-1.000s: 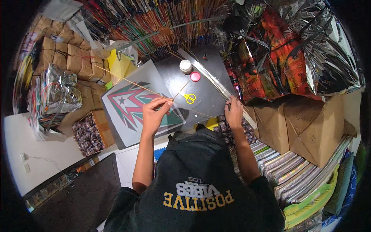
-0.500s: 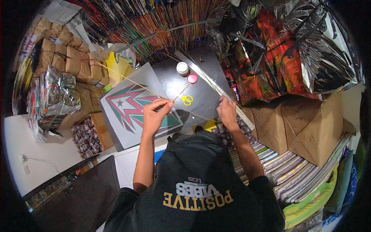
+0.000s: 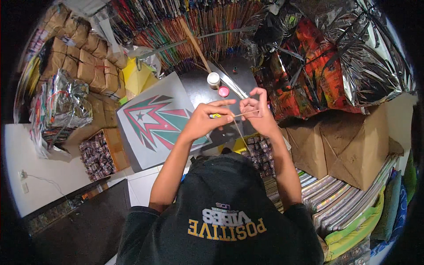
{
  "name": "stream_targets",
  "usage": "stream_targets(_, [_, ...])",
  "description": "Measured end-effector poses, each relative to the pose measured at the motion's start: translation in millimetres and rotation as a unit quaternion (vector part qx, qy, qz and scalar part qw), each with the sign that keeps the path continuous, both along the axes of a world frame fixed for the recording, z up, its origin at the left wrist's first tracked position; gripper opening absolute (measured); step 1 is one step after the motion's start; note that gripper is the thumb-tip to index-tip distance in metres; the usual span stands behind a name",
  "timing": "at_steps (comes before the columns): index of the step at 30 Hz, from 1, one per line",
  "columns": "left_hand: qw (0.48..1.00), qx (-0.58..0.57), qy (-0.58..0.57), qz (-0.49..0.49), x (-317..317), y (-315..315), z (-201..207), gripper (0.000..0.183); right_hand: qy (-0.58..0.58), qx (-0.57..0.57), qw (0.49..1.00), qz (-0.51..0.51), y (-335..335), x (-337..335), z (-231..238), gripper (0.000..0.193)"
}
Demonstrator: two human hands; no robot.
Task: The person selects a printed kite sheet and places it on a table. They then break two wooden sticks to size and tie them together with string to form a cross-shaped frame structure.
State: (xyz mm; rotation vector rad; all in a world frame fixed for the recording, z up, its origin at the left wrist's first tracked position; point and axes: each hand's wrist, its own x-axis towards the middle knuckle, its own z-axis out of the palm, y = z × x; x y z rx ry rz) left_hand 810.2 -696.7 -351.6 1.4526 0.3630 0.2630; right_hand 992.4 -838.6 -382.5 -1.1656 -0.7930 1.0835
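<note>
My left hand [image 3: 204,121] is closed in a pinch on a thin wooden stick [image 3: 245,114] above the dark table. The stick's other end reaches my right hand [image 3: 263,119], whose thumb and fingers close around it while one finger is raised and bent. A second thin strip [image 3: 239,129] slants down toward me from the left fingertips. Yellow-handled scissors [image 3: 215,115] show only in part behind my left hand. Beyond the hands stand an open white jar [image 3: 213,79] and its pink lid [image 3: 223,92]. A metal ruler [image 3: 234,85] lies partly hidden behind my right hand.
A printed red, green and black sheet [image 3: 154,121] covers the table's left side. A tan stick [image 3: 195,43] slants across the far edge. Foil bundles [image 3: 309,66] and cardboard boxes [image 3: 349,145] crowd the right; paper-wrapped packs [image 3: 92,66] fill the left.
My right hand has come up and left from the ruler to meet the left hand at the stick. My left hand has moved right, and the long stick has swung from across the sheet.
</note>
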Motion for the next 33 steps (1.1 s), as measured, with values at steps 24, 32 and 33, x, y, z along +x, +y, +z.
stream_targets(24, [0.993,0.028,-0.031,0.106,-30,41,39,0.018,-0.066,-0.086,0.991,0.077,-8,12,64,0.031])
stream_targets(32, [0.993,0.045,-0.019,0.106,-37,45,38,0.018,-0.053,-0.113,0.989,0.075,-17,7,63,0.019])
stream_targets(33, [0.993,0.045,-0.016,0.105,-38,45,38,0.017,-0.014,-0.093,0.993,0.071,-17,5,64,0.018])
